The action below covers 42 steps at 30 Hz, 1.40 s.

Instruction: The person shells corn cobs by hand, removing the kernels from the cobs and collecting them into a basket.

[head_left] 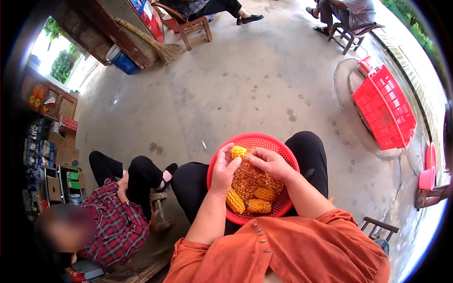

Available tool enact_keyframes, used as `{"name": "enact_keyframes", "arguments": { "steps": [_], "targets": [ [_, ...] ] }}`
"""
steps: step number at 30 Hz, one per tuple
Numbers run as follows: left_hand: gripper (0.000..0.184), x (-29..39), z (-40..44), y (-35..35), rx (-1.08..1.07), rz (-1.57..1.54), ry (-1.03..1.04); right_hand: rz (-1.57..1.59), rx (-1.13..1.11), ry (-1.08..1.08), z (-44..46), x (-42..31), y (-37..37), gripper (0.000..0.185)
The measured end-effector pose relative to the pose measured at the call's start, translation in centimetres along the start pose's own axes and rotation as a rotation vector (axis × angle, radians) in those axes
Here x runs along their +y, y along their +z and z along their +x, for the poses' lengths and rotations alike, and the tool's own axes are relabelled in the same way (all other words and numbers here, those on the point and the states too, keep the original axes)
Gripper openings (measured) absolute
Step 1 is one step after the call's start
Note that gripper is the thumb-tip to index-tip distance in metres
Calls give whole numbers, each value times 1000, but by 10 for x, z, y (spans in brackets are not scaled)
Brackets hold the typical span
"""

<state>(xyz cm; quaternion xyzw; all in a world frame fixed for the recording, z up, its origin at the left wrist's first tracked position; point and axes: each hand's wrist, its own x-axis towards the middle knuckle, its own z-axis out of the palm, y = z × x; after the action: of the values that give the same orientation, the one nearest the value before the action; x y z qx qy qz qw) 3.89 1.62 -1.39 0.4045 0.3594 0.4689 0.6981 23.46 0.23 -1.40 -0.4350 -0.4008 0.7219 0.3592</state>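
A red perforated basket rests on my lap between my knees. Loose corn kernels cover its bottom. Near its far rim, my left hand is closed around an ear of corn with yellow kernels on its end. My right hand meets the same ear from the right, fingers bent against it; the fingertips are partly hidden. Lower in the basket lie several more ears, among them a long corn cob on the left and a shorter corn cob at the near side.
A person in a plaid shirt sits close on my left. Two more people sit on chairs at the far side. A red plastic crate stands on the right, with a pink basin beyond. A broom leans near a blue bucket.
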Motion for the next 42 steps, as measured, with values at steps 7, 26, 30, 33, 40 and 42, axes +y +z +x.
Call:
{"name": "enact_keyframes", "arguments": {
  "steps": [7,26,30,33,40,42],
  "targets": [
    [33,9,6,-1,57,-230,-232,-285,90,-189,0,-4,7,32],
    [29,-11,3,5,-65,-188,-224,-252,44,-327,-2,0,4,56],
    [27,-29,9,-3,-73,31,-73,-490,125,-348,0,-1,3,55],
    [24,-49,10,-7,-18,603,189,-568,174,-357,0,5,4,55],
    [26,-47,17,1,117,605,62,-538,100,-379,1,-2,17,46],
    [29,-58,24,-1,133,614,20,-495,104,-193,-2,-2,10,48]
  ]
}}
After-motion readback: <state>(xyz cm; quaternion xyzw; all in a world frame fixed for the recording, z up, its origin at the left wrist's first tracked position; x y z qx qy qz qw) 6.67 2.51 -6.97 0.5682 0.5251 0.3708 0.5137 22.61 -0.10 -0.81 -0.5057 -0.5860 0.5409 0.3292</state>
